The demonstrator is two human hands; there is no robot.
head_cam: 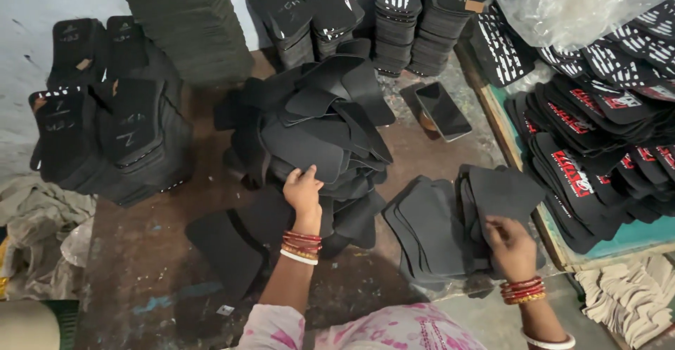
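Observation:
My left hand (302,192) rests on the near edge of a loose heap of black foam sole pieces (316,128) in the middle of the brown work surface, its fingers curled over one flat piece. Over to the right, my right hand (508,246) grips a bundle of black sole pieces (496,195) stood on edge. Beside that bundle lies a fanned stack of dark grey soles (425,227). Both wrists wear red and gold bangles.
Tall stacks of black soles (112,132) stand at the left and along the back wall (415,20). A phone (443,111) lies face up behind the heap. Printed black soles (598,139) fill the right side under a clear plastic bag (569,2). Crumpled cloth (35,216) lies at left.

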